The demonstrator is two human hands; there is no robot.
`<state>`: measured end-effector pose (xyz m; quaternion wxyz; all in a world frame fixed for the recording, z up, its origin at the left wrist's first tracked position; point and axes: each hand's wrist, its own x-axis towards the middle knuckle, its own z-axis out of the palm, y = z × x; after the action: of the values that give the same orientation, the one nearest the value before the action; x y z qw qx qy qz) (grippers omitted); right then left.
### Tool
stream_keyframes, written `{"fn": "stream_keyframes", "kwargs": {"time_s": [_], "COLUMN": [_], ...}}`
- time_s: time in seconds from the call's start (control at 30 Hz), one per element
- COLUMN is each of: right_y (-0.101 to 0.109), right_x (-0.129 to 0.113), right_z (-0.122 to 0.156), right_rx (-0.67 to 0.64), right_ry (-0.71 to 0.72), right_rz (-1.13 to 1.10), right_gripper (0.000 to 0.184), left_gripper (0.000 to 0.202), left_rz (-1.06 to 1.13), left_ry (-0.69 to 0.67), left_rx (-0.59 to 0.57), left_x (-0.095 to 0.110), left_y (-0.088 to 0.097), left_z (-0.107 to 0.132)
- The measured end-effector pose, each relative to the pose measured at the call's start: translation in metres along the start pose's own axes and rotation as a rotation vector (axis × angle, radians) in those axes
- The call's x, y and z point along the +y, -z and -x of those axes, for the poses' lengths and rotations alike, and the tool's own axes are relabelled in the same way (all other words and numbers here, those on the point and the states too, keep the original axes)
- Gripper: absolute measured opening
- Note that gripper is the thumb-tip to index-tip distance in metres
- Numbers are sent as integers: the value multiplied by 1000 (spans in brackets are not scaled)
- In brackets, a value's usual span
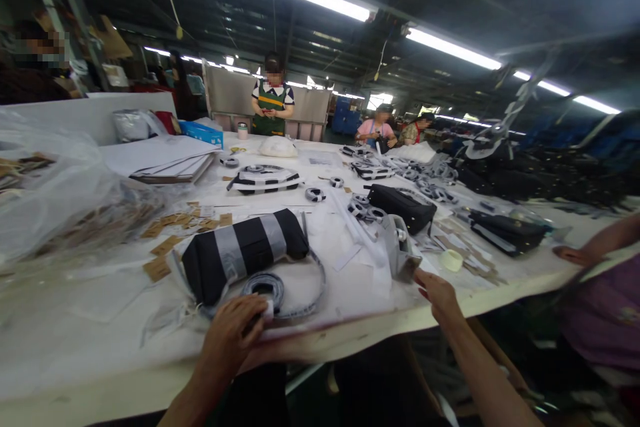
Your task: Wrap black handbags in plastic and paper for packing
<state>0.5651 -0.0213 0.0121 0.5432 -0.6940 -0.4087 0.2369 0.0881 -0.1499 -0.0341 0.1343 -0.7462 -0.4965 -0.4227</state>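
White and small, a flat-looking piece [269, 309] sits pinched in the curled fingers of the left hand [239, 320], which rests at the table's near edge. The fingers of the right hand [437, 293] are bent, their tips at the brownish flat end of a grey, blocky holder [397, 243]; whether they grip it cannot be told. Just beyond the left hand, a ribbed grey strap [265, 287] is wound into a round coil, its loose length curving around to the right. Behind the coil lies the black bag [257, 247], a plump, soft-sided oblong of matte cloth crossed by two smooth grey bands. To its left, stiff brown card tags [159, 268] lie scattered. Right of the holder stands a squat, pale yellow ring [451, 260], and behind it rests a second black bag [403, 207]. All lie on a white-covered table [345, 317]. Farther out, crinkled clear plastic [60, 180] bulges at the left, more coiled straps [435, 190] cluster toward the back, and a co-worker in a green apron [273, 107] stands across the table.
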Motion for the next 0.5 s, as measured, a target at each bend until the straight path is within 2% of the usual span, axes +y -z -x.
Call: {"fn": "stream_keyframes", "kwargs": {"time_s": [0.13,0.27,0.37,0.5], "right_y": [4,6,-11,-53], "right_x": [9,4,-13,-58], "right_z": [14,49,99,181], "right_rx": [-1,-109,-280,-607], "right_ry": [-170,-216,-206,-85], "right_rz": [-56,-116,-179,-223], "right_gripper": [29,37,48,56], "left_gripper": [18,16,14,19], "left_rz": [36,73,95,135], "left_ry": [29,104,182,263], "left_rx": [-19,-64,-116,-187], "left_x": [-1,5,15,23], "left_y": [-2,-1,5,10], "left_z": [2,2,-1,-8]}}
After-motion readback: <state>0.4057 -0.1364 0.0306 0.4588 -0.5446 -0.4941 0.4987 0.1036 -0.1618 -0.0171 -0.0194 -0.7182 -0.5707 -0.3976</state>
